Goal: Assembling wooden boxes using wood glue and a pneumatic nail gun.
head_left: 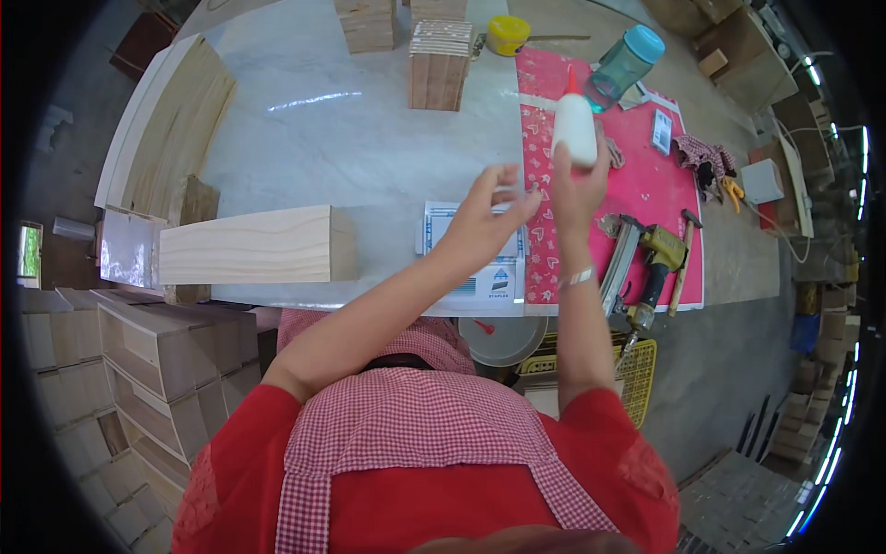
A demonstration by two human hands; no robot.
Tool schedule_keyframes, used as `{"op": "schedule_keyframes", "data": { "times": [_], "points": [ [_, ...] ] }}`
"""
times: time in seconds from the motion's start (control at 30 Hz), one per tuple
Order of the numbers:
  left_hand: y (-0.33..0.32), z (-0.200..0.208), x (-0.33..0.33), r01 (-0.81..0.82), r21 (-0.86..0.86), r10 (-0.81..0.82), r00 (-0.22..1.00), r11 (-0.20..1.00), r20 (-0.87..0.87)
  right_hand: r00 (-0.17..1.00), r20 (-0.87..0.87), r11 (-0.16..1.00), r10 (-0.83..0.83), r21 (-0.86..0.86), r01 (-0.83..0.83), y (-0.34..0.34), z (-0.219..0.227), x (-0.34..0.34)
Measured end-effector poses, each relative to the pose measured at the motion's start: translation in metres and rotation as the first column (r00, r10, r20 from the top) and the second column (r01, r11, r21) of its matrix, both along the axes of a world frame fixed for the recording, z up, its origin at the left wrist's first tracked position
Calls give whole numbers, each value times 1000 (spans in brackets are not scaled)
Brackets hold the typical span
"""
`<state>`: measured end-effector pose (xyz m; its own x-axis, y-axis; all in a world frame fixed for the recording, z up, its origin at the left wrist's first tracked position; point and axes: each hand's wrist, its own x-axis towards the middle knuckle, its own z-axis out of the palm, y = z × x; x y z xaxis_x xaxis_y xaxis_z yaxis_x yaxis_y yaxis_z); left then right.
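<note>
My right hand is closed round the lower part of a white squeeze bottle with a red pointed nozzle. The bottle stands upright in the hand, nozzle pointing away from me, over the edge of a pink patterned sheet. To its left, my left hand is in the air with fingers apart and nothing in it. Below that hand lies a white and blue carton of staples. A long pale wooden piece rests on the table at the left.
Stacked thin wooden pieces and a yellow tub stand at the far side. A teal water bottle, a nail gun and a hammer are on the right. A tall wooden stack stands at the left edge.
</note>
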<state>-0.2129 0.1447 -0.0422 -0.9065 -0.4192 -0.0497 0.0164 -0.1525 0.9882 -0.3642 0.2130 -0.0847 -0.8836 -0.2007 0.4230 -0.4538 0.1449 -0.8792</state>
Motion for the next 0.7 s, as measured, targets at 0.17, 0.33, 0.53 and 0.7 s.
{"op": "schedule_keyframes", "data": {
  "times": [0.17, 0.33, 0.53, 0.7],
  "points": [
    [0, -8, -19, -116, 348, 101, 993, 930, 60, 939, -234, 946, 250, 268, -185, 45, 19, 66],
    [-13, -9, 15, 72, 700, -109, 994, 710, 8, 922, -273, 889, 275, 438, -135, 58, 18, -29],
    [-11, -4, 33, 191, 838, -220, 972, 511, -87, 928, -343, 477, 143, 846, 239, 29, -30, -130],
    [-13, -6, 39, 228, 850, -227, 965, 476, -131, 955, -116, 674, 272, 731, -104, 31, -51, -152]
  ]
}}
